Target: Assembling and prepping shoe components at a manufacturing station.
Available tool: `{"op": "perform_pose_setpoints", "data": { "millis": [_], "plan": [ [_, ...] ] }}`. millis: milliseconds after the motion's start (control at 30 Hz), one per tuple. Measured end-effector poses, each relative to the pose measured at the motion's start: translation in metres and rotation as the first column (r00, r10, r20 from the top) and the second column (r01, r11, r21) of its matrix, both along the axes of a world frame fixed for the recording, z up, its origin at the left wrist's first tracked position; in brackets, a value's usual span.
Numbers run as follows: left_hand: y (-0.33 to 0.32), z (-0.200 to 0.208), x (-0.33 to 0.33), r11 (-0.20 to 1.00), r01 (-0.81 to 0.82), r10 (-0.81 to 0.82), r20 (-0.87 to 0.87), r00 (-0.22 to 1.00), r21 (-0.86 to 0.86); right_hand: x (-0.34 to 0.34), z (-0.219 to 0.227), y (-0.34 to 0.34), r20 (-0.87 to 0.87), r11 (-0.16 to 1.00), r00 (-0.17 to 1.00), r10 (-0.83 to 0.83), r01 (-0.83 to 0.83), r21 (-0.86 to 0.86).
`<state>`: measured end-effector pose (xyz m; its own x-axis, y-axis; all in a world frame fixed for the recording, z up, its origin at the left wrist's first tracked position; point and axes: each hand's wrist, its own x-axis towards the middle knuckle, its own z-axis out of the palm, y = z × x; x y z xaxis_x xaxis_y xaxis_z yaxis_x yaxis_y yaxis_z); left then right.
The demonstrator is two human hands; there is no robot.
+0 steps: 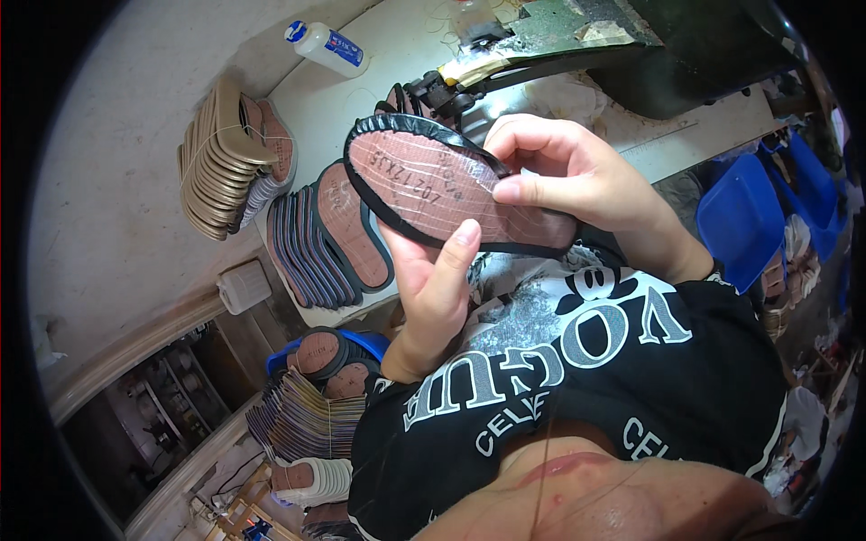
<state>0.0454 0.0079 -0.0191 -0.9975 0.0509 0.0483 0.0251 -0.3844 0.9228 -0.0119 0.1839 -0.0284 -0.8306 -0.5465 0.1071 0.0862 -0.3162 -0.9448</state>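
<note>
The left hand point(431, 275) supports, from below, a pinkish-brown, elongated shoe sole with a gathered black edging point(424, 185); its thumb lies flat on the face and its fingers are curled behind. The right hand point(582, 176) is partly closed, thumb and forefinger pinching the far edge. The sole is held in front of the torso, tilted, above the near side of the table.

Hidden or unclear: most left-hand fingers are behind the sole; the right fingertips are partly covered. A dark-armed machine with a worn green top point(577, 32) runs into deep shadow at upper right, where its outline cannot be made out.

Sole condition: the face carries pale wavy lines and dark handwritten marks. The edging is glossy and puckered at the rounded left end, smoother along the lower side.

Surface and room: the white tabletop point(311, 104) bears a white plastic bottle with a blue cap point(329, 49) and a row of black-edged pink soles point(347, 225). Bound gold-beige soles point(212, 171) stand near the off-white wall point(117, 162). Blue plastic bins point(740, 221) are at right.
</note>
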Motion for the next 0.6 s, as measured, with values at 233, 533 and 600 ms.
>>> {"op": "perform_pose_setpoints", "data": {
  "millis": [233, 533, 600],
  "plan": [
    [-0.005, 0.006, -0.003, 0.999, 0.027, -0.028, 0.057, 0.998, 0.027, 0.001, -0.005, 0.003, -0.003, 0.987, 0.994, 0.110, -0.110, -0.121],
    [-0.011, 0.003, -0.006, 0.999, -0.023, 0.021, 0.047, 0.999, 0.024, 0.011, 0.013, -0.006, 0.021, 0.970, 0.985, -0.170, 0.164, 0.181],
    [-0.007, 0.000, -0.004, 0.997, -0.083, 0.083, 0.024, 0.996, 0.003, 0.012, 0.007, -0.006, 0.013, 0.972, 0.982, -0.187, 0.183, 0.148]
  ]
}}
